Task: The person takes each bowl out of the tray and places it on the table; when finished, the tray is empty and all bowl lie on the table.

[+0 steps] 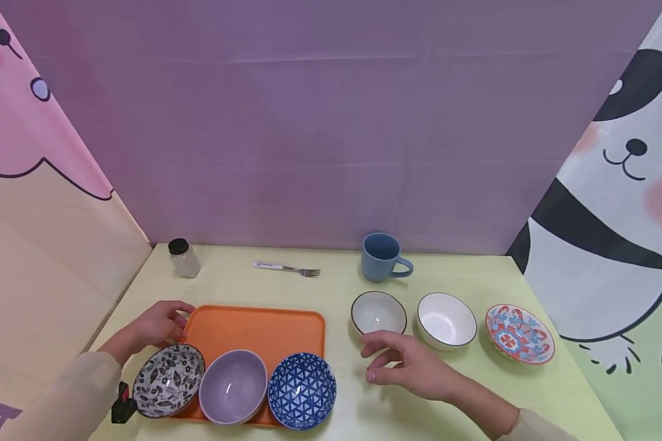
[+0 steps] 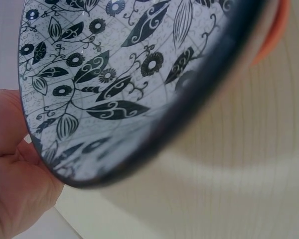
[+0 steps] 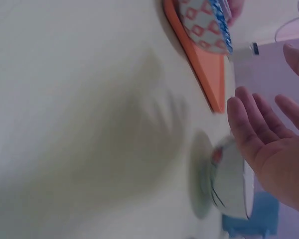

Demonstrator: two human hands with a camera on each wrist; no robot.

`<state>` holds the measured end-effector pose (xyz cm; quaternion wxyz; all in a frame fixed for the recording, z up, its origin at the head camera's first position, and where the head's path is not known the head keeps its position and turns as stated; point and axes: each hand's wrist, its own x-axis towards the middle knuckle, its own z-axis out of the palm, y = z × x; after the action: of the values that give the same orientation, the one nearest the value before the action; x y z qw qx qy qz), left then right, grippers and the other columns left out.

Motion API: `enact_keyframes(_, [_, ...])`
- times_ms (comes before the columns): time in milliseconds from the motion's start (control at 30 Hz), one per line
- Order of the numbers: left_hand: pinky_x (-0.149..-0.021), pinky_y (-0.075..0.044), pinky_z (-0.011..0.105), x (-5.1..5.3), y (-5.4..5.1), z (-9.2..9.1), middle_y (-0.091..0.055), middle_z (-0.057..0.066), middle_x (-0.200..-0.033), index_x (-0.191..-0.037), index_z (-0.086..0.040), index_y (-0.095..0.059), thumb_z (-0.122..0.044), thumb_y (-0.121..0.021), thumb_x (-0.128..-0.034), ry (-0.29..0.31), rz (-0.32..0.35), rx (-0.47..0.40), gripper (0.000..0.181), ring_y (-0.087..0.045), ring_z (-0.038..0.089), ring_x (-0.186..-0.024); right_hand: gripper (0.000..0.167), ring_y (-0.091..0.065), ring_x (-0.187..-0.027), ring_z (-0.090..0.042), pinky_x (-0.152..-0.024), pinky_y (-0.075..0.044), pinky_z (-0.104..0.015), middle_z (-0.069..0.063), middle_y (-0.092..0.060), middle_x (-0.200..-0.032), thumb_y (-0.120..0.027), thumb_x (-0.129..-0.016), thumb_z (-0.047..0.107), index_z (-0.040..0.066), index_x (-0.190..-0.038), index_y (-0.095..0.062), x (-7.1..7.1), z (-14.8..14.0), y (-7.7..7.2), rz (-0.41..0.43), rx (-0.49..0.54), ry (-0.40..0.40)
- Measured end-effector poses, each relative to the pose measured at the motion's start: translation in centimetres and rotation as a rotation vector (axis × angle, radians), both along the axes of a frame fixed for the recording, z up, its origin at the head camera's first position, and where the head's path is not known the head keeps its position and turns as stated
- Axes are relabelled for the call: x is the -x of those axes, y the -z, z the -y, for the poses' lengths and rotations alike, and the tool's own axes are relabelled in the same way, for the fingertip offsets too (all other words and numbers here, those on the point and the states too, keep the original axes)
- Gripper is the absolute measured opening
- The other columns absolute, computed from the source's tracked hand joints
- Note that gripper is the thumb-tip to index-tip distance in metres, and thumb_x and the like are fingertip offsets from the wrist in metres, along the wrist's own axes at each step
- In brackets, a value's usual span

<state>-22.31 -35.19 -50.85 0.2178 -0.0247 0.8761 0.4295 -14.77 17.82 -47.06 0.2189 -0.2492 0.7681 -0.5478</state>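
My left hand (image 1: 157, 323) is at the left edge of an orange tray (image 1: 256, 324), its fingers loosely bent by the far left corner; whether they touch it is unclear. A black-and-white floral bowl (image 1: 168, 380) hides part of that hand in the left wrist view and overhangs the tray's left side. Beside it along the tray's near side stand a purple bowl (image 1: 233, 387) and a blue triangle-patterned bowl (image 1: 302, 391). My right hand (image 1: 410, 366) hovers over the table right of the tray, holding nothing, fingers spread and slightly bent, near a dark-rimmed white bowl (image 1: 379, 311).
Another white bowl (image 1: 447, 320) and a red-and-blue patterned dish (image 1: 520, 334) stand to the right. Toward the back are a blue mug (image 1: 380, 257), a fork (image 1: 287, 268) and a black-lidded jar (image 1: 184, 260). A purple backdrop (image 1: 331, 141) rises behind the table.
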Motion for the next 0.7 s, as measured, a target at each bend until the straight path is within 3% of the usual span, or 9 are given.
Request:
enact_keyframes(267, [-0.072,-0.062,0.041,-0.1,-0.2,-0.2,-0.061,0.018,-0.107,-0.142,0.005,-0.049,0.005,-0.064,-0.0869,-0.005,0.007,-0.005,0.058,-0.063,0.027,-0.092,0.064,-0.073,-0.100,-0.023,-0.074,-0.063,-0.041,-0.031,-0.057,-0.131,-0.076,-0.092,0.015,0.003,-0.148,-0.047,-0.7,2.3,1.8,0.158,0.030,-0.020])
enact_keyframes(433, [-0.071,-0.062,0.041,0.1,-0.2,0.0,-0.061,0.018,-0.107,-0.143,0.005,-0.048,0.004,-0.065,-0.0865,0.004,0.007,0.001,0.059,-0.063,0.027,-0.092,0.071,-0.073,-0.100,-0.024,-0.076,-0.063,-0.048,-0.031,-0.056,-0.133,-0.076,-0.092,0.012,0.001,-0.152,-0.041,-0.9,3.3,2.8,0.205,0.077,-0.032])
enact_keyframes(700, [-0.071,-0.062,0.041,0.0,0.0,0.1,-0.061,0.018,-0.107,-0.143,0.005,-0.048,0.005,-0.064,-0.0863,0.005,0.003,-0.011,0.059,-0.063,0.027,-0.090,0.077,-0.075,-0.099,-0.027,-0.077,-0.063,-0.046,-0.022,-0.059,-0.129,-0.078,-0.090,0.012,0.004,-0.155,-0.038,-0.6,4.6,4.0,0.239,0.082,-0.031])
